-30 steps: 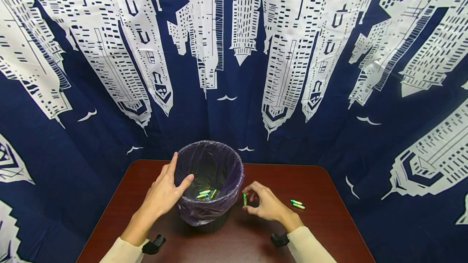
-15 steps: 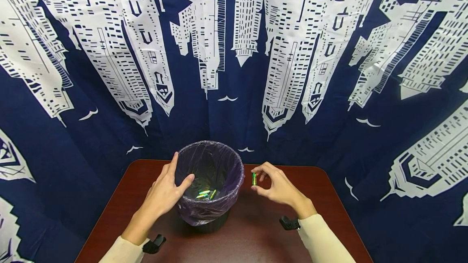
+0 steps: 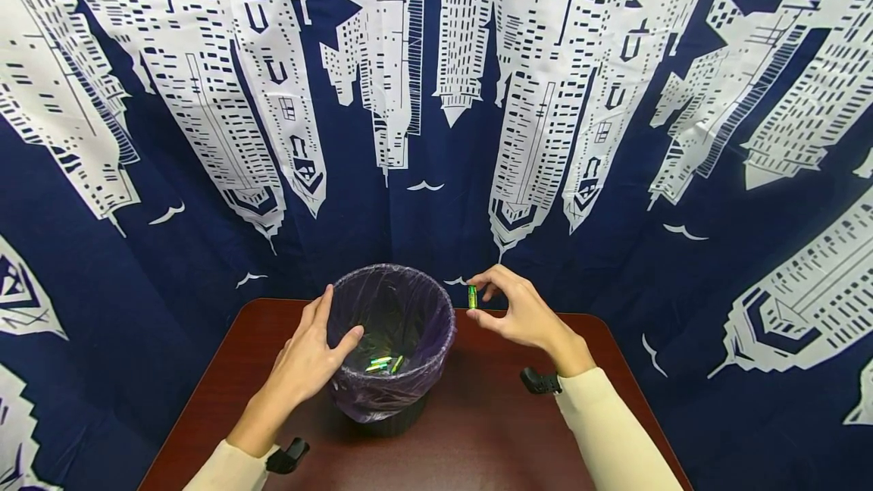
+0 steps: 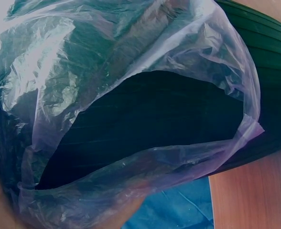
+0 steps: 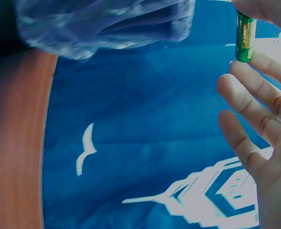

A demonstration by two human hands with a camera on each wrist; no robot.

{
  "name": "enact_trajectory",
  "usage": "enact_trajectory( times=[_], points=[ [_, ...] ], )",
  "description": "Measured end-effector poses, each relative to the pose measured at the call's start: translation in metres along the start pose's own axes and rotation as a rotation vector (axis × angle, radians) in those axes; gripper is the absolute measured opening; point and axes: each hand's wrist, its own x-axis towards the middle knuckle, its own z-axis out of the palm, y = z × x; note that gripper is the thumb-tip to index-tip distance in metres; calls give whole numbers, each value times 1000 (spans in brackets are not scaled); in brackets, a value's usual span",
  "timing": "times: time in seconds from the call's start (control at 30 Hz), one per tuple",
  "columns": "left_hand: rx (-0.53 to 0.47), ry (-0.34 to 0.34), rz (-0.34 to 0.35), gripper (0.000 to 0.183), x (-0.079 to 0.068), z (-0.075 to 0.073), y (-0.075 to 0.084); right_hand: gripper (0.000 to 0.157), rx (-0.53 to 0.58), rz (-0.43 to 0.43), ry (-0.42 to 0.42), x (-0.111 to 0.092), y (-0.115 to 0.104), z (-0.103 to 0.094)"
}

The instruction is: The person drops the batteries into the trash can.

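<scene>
My right hand (image 3: 521, 309) pinches a small green-and-gold battery (image 3: 472, 296) upright between thumb and fingertips. It is raised to the right of a round trash can (image 3: 392, 424) lined with a thin, purple-tinted bag (image 3: 382, 392). In the right wrist view the battery (image 5: 244, 36) is at the upper right, and the remaining fingers are spread beneath it. My left hand (image 3: 307, 362) holds the can's left rim, its thumb over the opening and its fingers along the outer side. Several green batteries (image 3: 385, 364) lie inside the bag. The left wrist view shows bunched liner (image 4: 198, 162) against the dark can wall.
The can stands on a reddish-brown table (image 3: 477, 438) with rounded far corners. A dark blue curtain (image 3: 423, 226) printed with white buildings hangs behind it and along both sides. Black wrist cameras (image 3: 288, 456) sit at the cream sleeves (image 3: 614, 423).
My right hand has risen from beside the can, lifting the battery to about rim height. Two batteries seen on the table at right are now hidden by my right arm. My left hand stays put.
</scene>
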Motion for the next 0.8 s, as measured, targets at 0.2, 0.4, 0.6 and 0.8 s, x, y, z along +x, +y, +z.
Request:
enact_trajectory(
  times=[0.2,0.4,0.6,0.8],
  points=[
    [-3,-6,-1,107,-1,-1,1,45,15,-59,-31,30,-14,-5],
    [-10,-14,0,108,-1,-2,2,44,27,-101,-54,61,-31,-1],
    [-14,-15,1,108,0,-1,2,43,35,-119,-108,90,-49,7],
    [-12,-25,-5,108,-1,-1,2,44,37,-105,-169,112,-66,15]
  ],
)
